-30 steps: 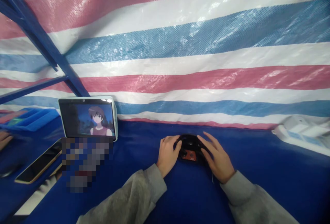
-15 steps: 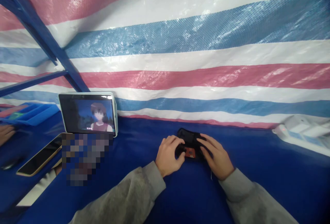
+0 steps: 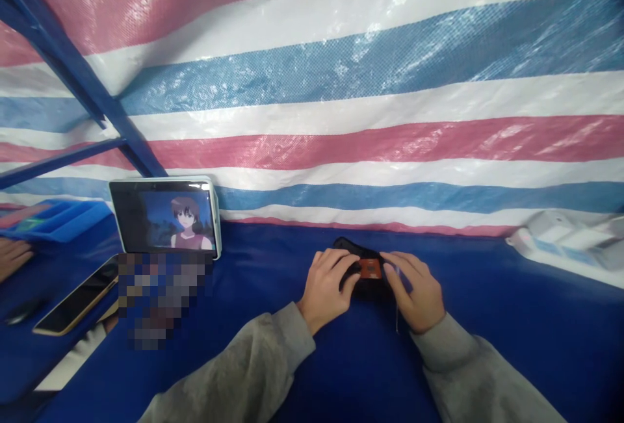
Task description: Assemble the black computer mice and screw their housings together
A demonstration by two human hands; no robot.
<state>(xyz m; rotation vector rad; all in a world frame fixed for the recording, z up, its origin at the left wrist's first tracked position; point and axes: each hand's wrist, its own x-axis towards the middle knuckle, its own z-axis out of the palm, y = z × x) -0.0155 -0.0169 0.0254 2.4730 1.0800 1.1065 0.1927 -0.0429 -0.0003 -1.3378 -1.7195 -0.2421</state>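
A small black item, soft-looking like a pouch, rests on the blue tabletop between my hands. An orange-brown rectangular piece with dark marks shows at its middle; I cannot tell whether this is a label or something inside. My left hand grips the item's left side, thumb and fingers curled round a dark part. On the right, my right hand holds the other side, its thumb beside the orange-brown piece. A thin pale string hangs near the right thumb. My fingers hide much of the item.
A tablet playing a cartoon stands at the left. A phone and a blue divided tray lie farther left, near another person's hand. White boxes sit at the right. Striped sheeting hangs behind the table.
Both hands have shifted slightly on the black item. The orange-brown piece now shows higher and farther right, close to my right thumb. My right fingers have moved back from over the item's top.
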